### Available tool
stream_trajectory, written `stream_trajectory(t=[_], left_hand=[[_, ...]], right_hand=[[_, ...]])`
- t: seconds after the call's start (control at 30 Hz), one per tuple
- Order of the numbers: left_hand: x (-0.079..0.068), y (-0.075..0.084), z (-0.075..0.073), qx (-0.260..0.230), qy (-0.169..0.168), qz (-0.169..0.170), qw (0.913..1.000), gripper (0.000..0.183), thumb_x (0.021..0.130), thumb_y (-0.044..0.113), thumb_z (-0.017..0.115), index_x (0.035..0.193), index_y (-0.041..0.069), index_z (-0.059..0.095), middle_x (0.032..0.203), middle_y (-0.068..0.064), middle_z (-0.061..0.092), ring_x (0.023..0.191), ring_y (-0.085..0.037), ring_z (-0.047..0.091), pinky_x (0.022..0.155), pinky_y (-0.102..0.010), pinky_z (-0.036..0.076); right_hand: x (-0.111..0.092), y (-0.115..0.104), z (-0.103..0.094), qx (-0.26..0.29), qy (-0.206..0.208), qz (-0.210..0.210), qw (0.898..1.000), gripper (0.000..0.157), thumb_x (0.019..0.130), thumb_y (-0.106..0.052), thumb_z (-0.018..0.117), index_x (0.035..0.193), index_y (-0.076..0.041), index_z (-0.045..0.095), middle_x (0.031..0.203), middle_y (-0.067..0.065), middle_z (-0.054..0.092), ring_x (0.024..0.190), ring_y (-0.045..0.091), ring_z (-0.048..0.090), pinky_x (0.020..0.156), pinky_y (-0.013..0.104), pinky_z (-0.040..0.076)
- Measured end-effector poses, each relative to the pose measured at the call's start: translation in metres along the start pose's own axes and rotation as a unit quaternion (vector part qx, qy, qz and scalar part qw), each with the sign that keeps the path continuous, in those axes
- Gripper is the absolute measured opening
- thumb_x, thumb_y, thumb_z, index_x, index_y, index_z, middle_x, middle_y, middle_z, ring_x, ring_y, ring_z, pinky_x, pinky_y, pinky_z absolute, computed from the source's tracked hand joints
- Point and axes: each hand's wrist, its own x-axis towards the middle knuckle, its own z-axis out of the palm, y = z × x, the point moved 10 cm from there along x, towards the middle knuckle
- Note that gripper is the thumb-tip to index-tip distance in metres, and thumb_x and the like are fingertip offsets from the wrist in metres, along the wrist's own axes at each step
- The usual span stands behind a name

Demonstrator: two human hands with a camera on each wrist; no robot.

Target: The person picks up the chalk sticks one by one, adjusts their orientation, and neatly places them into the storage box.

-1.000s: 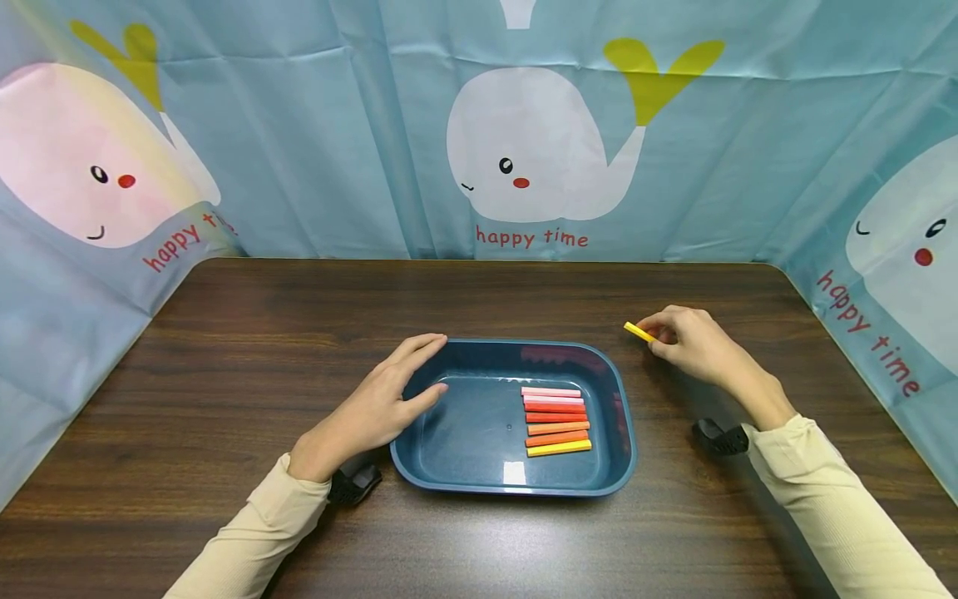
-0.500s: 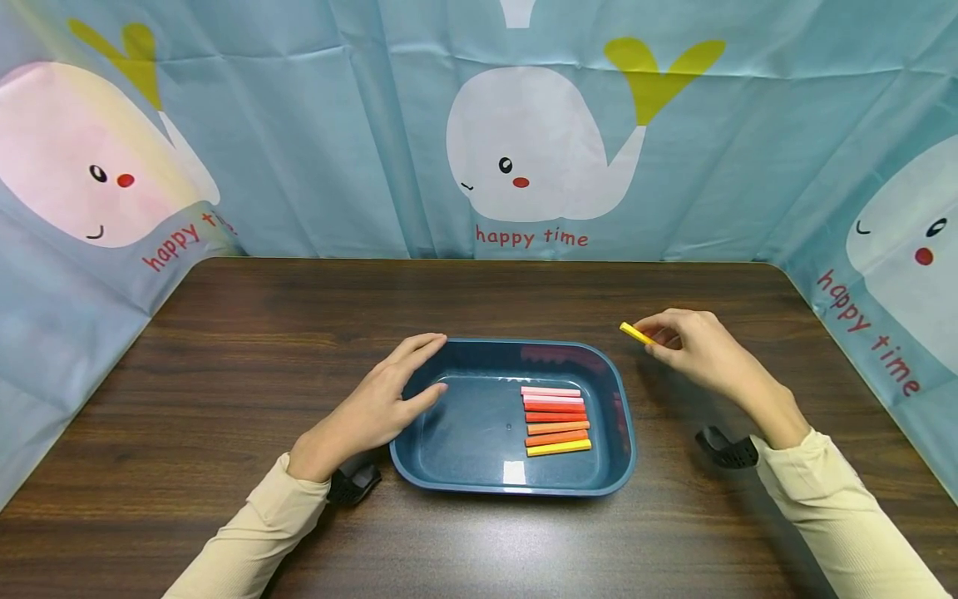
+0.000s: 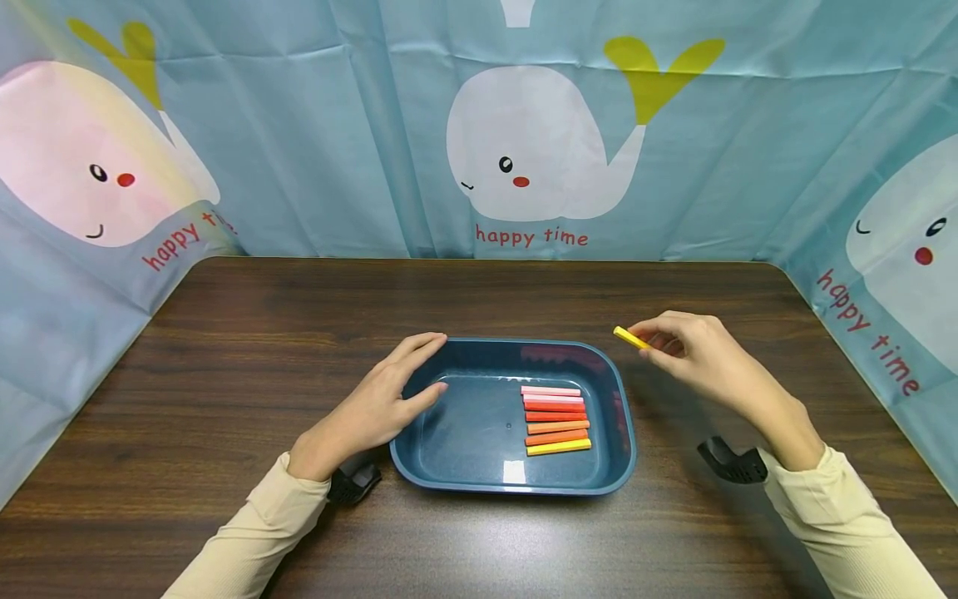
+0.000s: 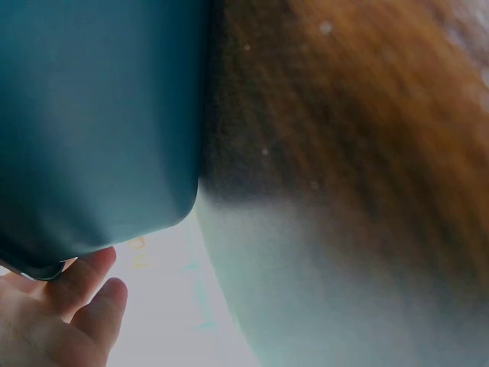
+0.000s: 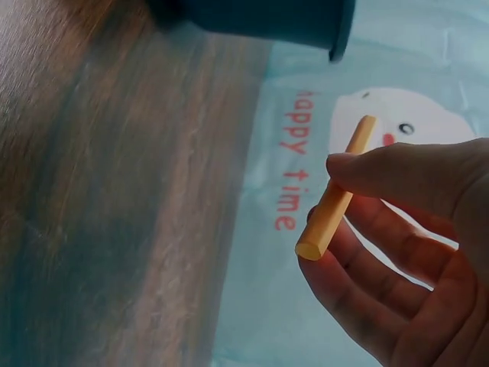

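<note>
A blue plastic tray point(image 3: 464, 491) stands on the dark wooden table. In its right half lie several crayon-like sticks in a column: pink point(image 3: 551, 391), red point(image 3: 555, 417), orange point(image 3: 557, 429) and, nearest the front, yellow point(image 3: 559, 448). My left hand point(image 3: 374, 399) rests on the tray's left rim with fingers extended, the thumb over the inside. Just beyond the tray's far right corner, my right hand point(image 3: 696, 353) pinches another yellow stick point(image 5: 332, 202) between thumb and fingers, above the table. The right wrist view shows its flat end and plain, unwrapped surface.
Light blue cloth point(image 3: 404, 166) printed with whales hangs behind and beside the table point(image 3: 262, 366). Bare tabletop lies left of the tray and in front of it. Black wrist devices point(image 3: 355, 484) sit under both wrists.
My right hand, holding the yellow stick, has shifted slightly left toward the tray, while its wrist and sleeve have swung a little right and nearer. The left hand and tray have stayed put.
</note>
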Motion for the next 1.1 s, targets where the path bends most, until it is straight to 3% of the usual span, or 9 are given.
stream_trajectory(t=[0.37,0.63,0.9,1.1], left_hand=[[0.000,0.000,-0.001,0.000,0.003,0.003,1.0000,0.063,0.098,0.020,0.064,0.152,0.004,0.037,0.154,-0.012,0.039,0.142,-0.031,0.041,0.111,-0.054,0.039],[0.001,-0.001,-0.001,0.004,0.004,0.000,1.0000,0.063,0.098,0.021,0.064,0.152,0.005,0.038,0.154,-0.011,0.040,0.142,-0.030,0.041,0.112,-0.053,0.039],[0.001,0.000,0.000,-0.001,0.003,0.006,1.0000,0.063,0.098,0.020,0.064,0.153,0.004,0.037,0.153,-0.012,0.039,0.141,-0.030,0.042,0.111,-0.054,0.039],[0.000,-0.001,-0.001,-0.004,0.001,0.001,1.0000,0.063,0.098,0.020,0.064,0.153,0.005,0.036,0.154,-0.012,0.039,0.143,-0.030,0.040,0.112,-0.054,0.039]], right_hand=[[-0.004,-0.033,-0.012,0.011,0.035,-0.062,0.997,0.033,0.075,0.008,0.080,0.105,-0.003,0.074,0.089,0.002,0.072,0.070,0.001,0.061,0.061,0.018,0.053],[-0.007,-0.060,-0.013,0.039,0.047,-0.126,0.990,0.036,0.070,0.013,0.081,0.102,-0.003,0.074,0.088,0.001,0.072,0.070,0.000,0.061,0.064,0.009,0.049],[-0.007,-0.076,-0.007,0.049,0.039,-0.145,0.988,0.036,0.071,0.013,0.080,0.102,-0.005,0.074,0.091,-0.001,0.072,0.072,0.001,0.062,0.065,0.011,0.050],[-0.005,-0.084,0.010,0.049,-0.004,-0.120,0.992,0.032,0.078,0.007,0.078,0.106,-0.007,0.075,0.094,-0.004,0.071,0.076,0.002,0.060,0.064,0.019,0.053]])
